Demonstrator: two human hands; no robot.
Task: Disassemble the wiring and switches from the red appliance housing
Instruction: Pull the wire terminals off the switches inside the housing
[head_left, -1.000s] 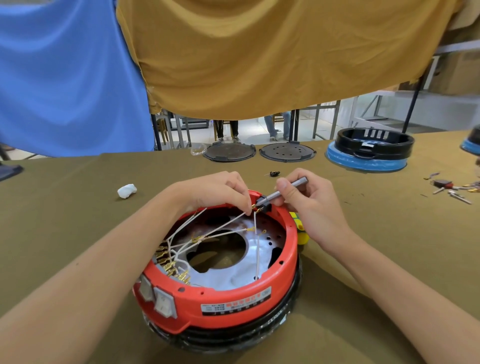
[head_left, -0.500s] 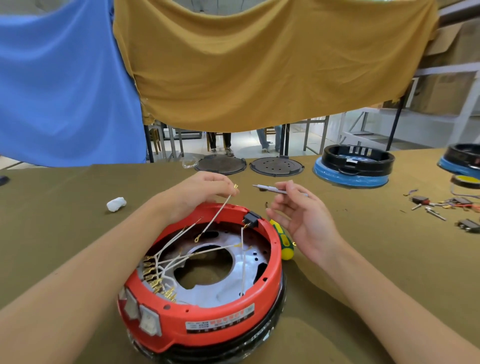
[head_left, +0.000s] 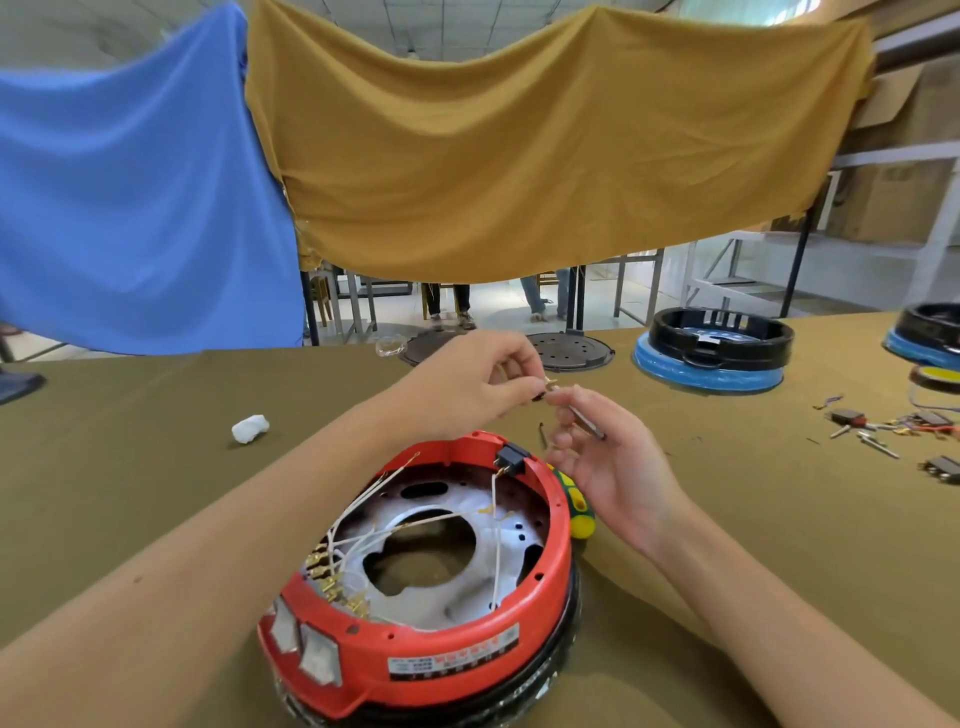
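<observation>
White wires sprawl inside red housing; left hand pinches a connector, right hand grips a thin tool.

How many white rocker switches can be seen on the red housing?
2: both sit side by side in the outer wall of the red housing at its near left, one left of the other. More may be hidden.

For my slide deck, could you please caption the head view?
Both hands, left hand and right hand, pinch a small connector above the red housing.
</observation>
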